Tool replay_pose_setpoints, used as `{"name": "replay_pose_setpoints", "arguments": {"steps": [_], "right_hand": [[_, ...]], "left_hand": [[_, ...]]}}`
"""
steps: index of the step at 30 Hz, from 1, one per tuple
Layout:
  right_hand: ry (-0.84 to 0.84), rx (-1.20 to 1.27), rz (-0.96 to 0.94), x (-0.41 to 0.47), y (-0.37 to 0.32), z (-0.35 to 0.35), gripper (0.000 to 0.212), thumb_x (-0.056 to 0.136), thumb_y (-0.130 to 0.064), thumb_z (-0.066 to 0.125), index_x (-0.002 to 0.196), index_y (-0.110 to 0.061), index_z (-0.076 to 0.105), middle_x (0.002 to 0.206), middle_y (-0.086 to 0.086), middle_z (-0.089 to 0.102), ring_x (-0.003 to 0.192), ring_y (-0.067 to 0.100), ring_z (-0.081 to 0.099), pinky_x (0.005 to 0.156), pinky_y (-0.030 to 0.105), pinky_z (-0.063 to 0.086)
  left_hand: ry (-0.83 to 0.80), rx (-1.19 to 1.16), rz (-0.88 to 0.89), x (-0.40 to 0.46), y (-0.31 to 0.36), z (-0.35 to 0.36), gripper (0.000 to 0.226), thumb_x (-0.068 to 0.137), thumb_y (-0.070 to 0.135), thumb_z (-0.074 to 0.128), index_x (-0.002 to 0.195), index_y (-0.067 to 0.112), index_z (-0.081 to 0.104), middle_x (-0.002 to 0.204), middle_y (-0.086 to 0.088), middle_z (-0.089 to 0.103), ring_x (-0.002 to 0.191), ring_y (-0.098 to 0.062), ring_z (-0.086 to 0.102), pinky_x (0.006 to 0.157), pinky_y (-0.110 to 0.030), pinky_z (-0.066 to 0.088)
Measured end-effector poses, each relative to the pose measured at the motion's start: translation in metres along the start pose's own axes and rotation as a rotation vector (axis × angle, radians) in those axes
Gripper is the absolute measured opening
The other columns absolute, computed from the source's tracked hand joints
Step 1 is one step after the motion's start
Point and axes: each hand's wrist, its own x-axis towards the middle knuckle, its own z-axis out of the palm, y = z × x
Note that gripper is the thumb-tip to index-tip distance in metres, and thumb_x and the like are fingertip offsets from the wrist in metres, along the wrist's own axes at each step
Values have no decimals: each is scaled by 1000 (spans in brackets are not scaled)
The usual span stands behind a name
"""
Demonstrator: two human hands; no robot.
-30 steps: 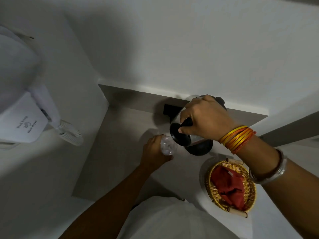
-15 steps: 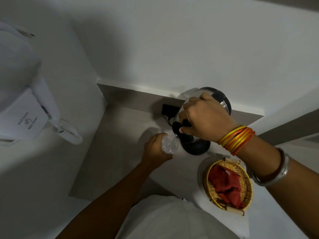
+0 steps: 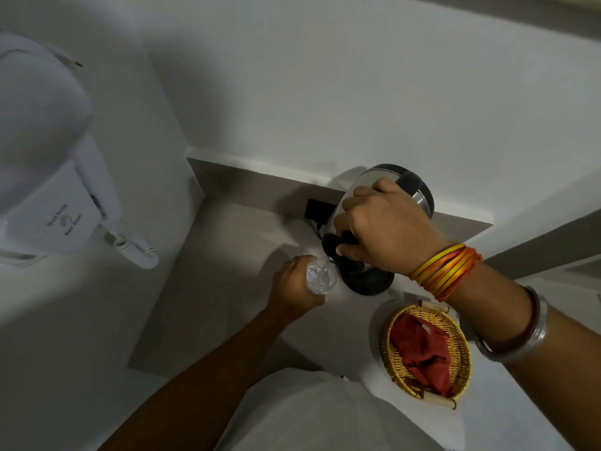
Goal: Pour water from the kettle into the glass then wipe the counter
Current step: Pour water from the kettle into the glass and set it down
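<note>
Kettle, steel-bodied, tilts in the clenched right hand over the left hand's gripped glass.

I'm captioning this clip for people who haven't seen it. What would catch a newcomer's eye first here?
Mid-frame, the right hand tips a steel kettle so its spout meets the glass, which the left hand steadies on the counter. Bright orange-and-yellow bangles stand out on the right wrist. Lower right, a wicker basket holds a red cloth.
</note>
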Motion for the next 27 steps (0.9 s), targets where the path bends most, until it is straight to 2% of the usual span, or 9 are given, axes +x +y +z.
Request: {"name": "replay_pose_setpoints", "arguments": {"steps": [18, 27], "right_hand": [[60, -8, 24, -3, 0, -2, 26, 83, -53, 66, 85, -27, 70, 79, -5, 62, 82, 20, 59, 80, 40, 35], [64, 111, 110, -7, 11, 6, 24, 80, -57, 66, 84, -34, 69, 85, -12, 64, 88, 17, 57, 88, 41, 36]], "left_hand": [[20, -31, 23, -4, 0, 0, 86, 53, 40, 92, 130, 24, 58, 124, 5, 65, 113, -22, 62, 96, -44, 53], [43, -39, 37, -4, -4, -2, 86, 53, 43, 94, 130, 23, 60, 124, 5, 67, 112, -21, 63, 95, -39, 53]]}}
